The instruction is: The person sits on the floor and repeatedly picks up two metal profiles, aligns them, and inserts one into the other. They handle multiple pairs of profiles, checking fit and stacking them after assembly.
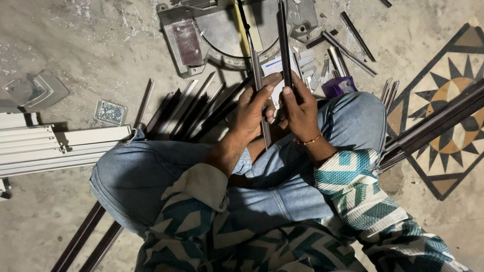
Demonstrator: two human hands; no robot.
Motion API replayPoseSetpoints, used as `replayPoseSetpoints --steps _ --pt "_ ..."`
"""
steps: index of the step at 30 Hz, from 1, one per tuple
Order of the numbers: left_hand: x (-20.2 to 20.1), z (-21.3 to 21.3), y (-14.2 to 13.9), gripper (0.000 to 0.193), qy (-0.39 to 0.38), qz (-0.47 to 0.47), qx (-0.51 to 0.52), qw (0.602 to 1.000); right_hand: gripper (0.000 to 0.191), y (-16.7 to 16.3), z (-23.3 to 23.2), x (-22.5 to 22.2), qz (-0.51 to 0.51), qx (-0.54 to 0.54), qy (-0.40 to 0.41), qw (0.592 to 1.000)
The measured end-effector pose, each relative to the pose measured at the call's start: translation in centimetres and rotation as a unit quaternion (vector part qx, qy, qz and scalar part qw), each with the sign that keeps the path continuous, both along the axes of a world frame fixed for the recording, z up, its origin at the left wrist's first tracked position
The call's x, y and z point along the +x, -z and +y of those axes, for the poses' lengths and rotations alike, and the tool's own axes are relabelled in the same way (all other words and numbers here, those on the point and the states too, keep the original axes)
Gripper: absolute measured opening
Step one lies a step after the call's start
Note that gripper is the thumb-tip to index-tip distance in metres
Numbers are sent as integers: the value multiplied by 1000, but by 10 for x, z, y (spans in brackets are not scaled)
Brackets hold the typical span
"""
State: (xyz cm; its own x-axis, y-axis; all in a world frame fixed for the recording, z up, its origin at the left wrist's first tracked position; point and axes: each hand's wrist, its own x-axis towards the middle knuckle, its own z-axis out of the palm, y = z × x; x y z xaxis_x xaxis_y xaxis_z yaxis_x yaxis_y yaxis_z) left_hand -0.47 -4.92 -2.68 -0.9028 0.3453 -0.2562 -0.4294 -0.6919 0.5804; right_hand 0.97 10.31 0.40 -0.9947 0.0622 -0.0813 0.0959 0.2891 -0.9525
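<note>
Here, dusty concrete floor (91, 45) – inlaid star tile (448, 111)

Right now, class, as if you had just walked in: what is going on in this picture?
A person sits cross-legged on a concrete floor, holding one slim dark metal strip in each hand. The left hand grips the left strip; the right hand grips the right strip, both upright and close together. More dark strips lie fanned on the floor ahead, near a mitre saw base. White profiles lie at the left.
</note>
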Motion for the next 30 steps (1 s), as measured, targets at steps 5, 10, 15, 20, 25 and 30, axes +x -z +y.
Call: replayPoseSetpoints --steps 5,10,15,20,25,30 --pt "-2 1 2 46 -3 3 -1 1000 51 2 3 -2 17 9 -15 1000" --pt "-3 1 4 44 -13 16 0 1000 51 4 3 -4 7 -4 -13 1000" --pt "-3 0 6 45 2 10 0 1000 51 2 2 -4 -16 -17 -9 1000" --pt "-4 1 6 45 -7 15 -5 1000 51 0 1 -4 -15 -24 -12 1000" --pt "-4 1 6 45 -9 13 -8 1000 50 1 1 -5 -16 -43 -15 999" --pt "-5 1 7 44 -9 14 -3 1000 50 -3 -1 -6 -28 -54 -12 998"
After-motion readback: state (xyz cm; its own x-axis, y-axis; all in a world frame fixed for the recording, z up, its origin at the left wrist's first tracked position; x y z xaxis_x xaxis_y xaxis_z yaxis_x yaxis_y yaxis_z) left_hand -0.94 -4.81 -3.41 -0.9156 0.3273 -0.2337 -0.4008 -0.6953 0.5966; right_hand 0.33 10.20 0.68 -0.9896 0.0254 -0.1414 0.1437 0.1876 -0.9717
